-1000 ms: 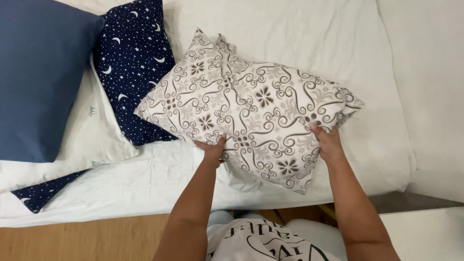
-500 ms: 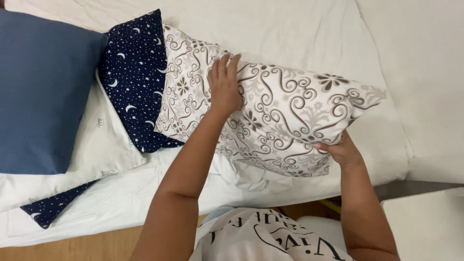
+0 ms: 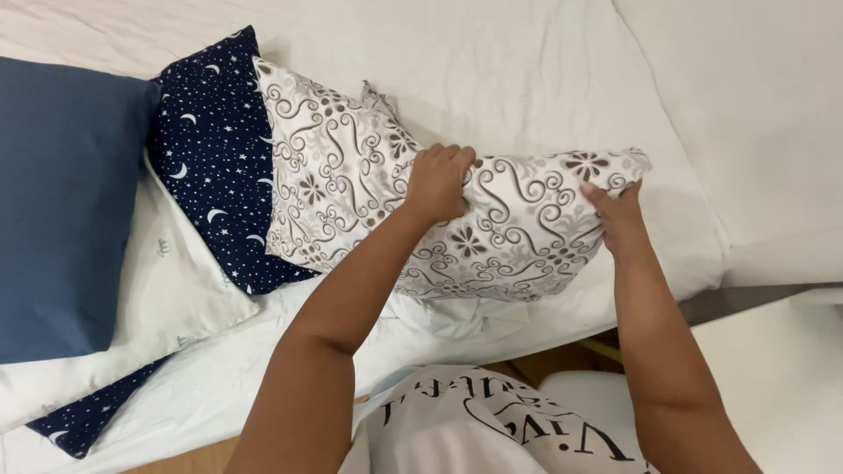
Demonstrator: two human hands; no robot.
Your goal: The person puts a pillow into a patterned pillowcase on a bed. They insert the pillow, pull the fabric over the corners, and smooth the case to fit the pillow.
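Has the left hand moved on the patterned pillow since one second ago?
Yes. The left hand went from the patterned pillow's near edge up toward the star-print pillow.

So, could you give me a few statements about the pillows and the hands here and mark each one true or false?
1. Both hands grip the patterned pillow. True.
2. The left hand rests on the plain blue pillow. False: it clutches the patterned pillow's top edge.
3. The moon-and-star pillow lies between the blue pillow and the patterned one. True.
4. The right hand holds the pillow's left end. False: it holds the right end.
5. The white sheet is dark grey. False: it is white.
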